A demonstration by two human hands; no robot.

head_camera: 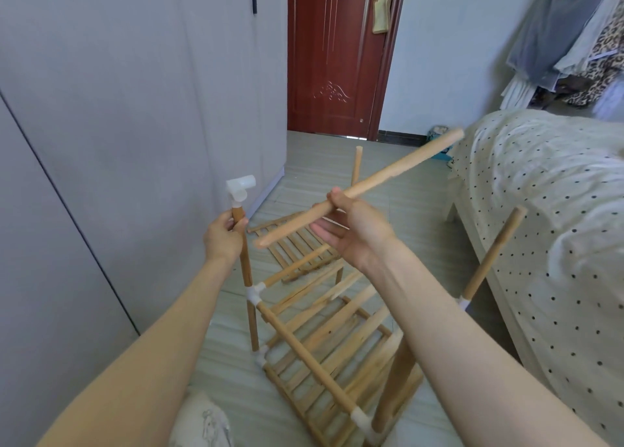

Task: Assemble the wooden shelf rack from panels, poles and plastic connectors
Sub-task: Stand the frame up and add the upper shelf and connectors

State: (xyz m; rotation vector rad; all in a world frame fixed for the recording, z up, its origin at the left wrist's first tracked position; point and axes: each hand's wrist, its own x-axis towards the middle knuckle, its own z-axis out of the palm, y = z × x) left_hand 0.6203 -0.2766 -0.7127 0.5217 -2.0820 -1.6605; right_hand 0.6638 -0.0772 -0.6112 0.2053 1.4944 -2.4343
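A partly built wooden rack (324, 345) with slatted shelves stands on the floor in front of me. My left hand (224, 237) grips its near-left upright pole (245, 264) just below the white plastic connector (240, 187) on top. My right hand (351, 230) holds a loose wooden pole (388, 176) between thumb and fingers, slanting up to the right above the rack. Bare uprights rise at the far side (357, 163), at the right (493, 254) and at the front (395, 389). White connectors (255, 293) join poles at the corners.
A spare slatted panel (290, 244) lies on the floor beyond the rack. A grey wardrobe (118, 125) stands at the left, a dotted bed (557, 227) at the right, a red door (337, 51) ahead. Clothes (574, 41) hang at upper right.
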